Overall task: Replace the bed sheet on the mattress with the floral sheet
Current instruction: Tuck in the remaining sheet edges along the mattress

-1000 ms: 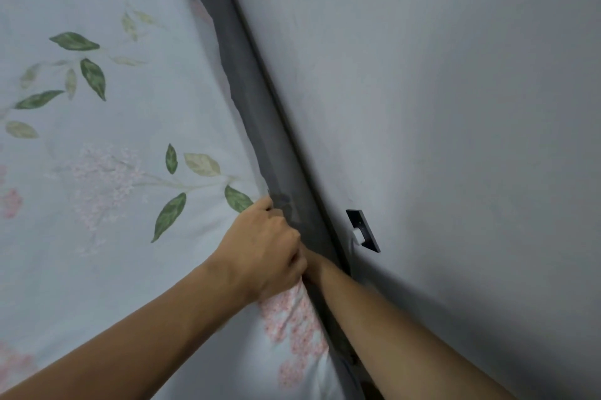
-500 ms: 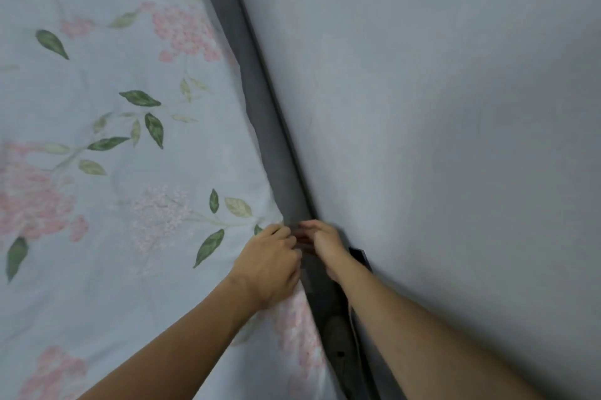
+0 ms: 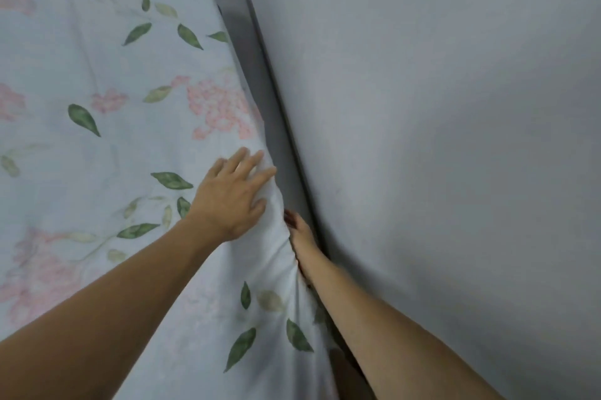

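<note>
Floral sheet covers the mattress top, edge going down by the grey bed frame at the wall. Prob light, soft, bunches easily; best gripped at the hem. Left hand flat, fingers spread, pressing it. Right hand in the gap, fingers hidden, can't tell.

Floral sheet left, wall right.

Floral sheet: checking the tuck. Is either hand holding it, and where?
Left hand presses flat on the floral sheet, gripping nothing; right hand is mostly hidden in the gap.
</note>
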Available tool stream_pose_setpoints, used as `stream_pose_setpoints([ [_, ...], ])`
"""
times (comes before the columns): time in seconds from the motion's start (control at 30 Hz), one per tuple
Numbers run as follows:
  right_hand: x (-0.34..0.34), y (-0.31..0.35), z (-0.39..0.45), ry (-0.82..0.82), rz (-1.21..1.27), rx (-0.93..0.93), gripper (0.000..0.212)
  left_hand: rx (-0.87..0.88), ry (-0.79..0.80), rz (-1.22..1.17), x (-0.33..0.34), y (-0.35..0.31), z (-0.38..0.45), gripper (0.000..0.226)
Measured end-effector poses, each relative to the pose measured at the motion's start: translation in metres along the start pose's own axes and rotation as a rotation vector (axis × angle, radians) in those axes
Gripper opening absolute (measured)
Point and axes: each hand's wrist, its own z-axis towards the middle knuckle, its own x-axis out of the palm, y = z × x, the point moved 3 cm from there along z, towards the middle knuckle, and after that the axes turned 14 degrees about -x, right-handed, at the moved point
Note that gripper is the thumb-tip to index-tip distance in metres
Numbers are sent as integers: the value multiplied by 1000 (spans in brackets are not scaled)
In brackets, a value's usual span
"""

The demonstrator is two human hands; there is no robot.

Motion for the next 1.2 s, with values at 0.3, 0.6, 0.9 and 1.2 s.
stream_pose_setpoints([
  [0.3,13,-20,82,-27,-312,9,21,239,-216,146,-4,10,97,60],
  [0.6,23,-25,112,-62,-488,-7,20,493,-257,142,-7,12,124,50],
  [0.9,23,-26,105,66,-188,119,17,508,-172,219,-12,13,125,52],
  [1.2,48,-25,115,179,-197,160,41,493,-152,204,-21,16,121,50],
])
